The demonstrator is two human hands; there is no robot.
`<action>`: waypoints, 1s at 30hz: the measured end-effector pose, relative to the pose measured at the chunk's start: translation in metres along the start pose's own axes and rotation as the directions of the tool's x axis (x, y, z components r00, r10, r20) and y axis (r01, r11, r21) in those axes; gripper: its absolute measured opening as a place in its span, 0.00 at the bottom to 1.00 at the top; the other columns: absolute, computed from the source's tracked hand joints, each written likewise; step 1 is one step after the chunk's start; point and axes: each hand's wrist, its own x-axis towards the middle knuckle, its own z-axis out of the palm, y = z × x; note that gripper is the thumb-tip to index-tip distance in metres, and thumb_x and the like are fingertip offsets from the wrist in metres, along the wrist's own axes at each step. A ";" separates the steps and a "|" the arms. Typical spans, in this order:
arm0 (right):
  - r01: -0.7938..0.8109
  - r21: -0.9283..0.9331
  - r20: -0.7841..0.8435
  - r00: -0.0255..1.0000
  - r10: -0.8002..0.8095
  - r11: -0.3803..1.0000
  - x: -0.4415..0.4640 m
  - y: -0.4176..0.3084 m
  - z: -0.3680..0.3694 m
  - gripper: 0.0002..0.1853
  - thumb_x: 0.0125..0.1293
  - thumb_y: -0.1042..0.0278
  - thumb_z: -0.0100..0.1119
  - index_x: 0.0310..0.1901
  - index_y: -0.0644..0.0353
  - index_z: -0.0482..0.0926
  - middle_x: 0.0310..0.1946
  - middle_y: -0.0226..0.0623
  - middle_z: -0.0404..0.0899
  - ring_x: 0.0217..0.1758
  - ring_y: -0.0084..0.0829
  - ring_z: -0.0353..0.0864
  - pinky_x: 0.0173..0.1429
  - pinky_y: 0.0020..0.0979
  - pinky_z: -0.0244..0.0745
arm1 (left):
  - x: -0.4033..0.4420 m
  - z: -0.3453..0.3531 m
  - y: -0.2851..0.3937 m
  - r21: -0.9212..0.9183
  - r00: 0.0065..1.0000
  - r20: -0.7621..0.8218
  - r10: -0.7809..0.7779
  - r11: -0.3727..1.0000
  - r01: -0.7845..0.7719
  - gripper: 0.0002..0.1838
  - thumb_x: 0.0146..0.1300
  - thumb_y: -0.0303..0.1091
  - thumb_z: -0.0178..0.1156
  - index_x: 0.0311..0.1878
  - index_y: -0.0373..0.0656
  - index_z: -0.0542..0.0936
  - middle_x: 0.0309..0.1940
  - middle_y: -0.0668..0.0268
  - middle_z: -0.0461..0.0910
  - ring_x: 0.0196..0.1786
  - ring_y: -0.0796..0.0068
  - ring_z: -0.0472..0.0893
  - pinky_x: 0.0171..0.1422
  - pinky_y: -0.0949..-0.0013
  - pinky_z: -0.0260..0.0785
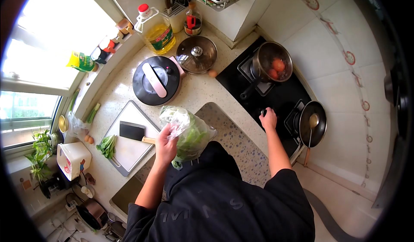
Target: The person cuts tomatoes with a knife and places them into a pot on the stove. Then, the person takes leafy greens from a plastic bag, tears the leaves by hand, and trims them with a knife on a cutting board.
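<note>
My left hand (166, 145) is closed on a clear plastic bag (189, 134) of leafy greens, held in front of my body near the counter edge. At the front edge of the black stove (280, 101), my right hand (268, 117) has its fingers bent round a small dark knob or handle end, mostly hidden. Up from that hand sits a pot (273, 61) with red tomatoes in liquid. A frying pan (313, 124) with a spoon in it rests to its right. Left of the bag, a cleaver (132, 130) and cut greens (107, 146) lie on the white cutting board (133, 149).
On the counter stand a round pink and black cooker (156, 80), a glass lid (196, 54), an egg (212, 73) and an oil bottle (158, 34). A white bin (74, 160) and two more eggs are at the left. Window on the upper left.
</note>
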 end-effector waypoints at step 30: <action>-0.027 0.002 -0.016 0.999 0.027 1.000 0.002 -0.003 -0.006 0.18 0.61 0.57 0.71 0.46 0.63 0.83 0.47 0.54 0.85 0.50 0.57 0.86 0.54 0.52 0.83 | -0.009 0.004 0.003 -0.020 0.999 -0.033 0.016 1.000 -0.017 0.09 0.68 0.20 0.55 0.47 0.34 0.82 0.35 0.72 0.80 0.42 0.83 0.75 0.49 0.74 0.69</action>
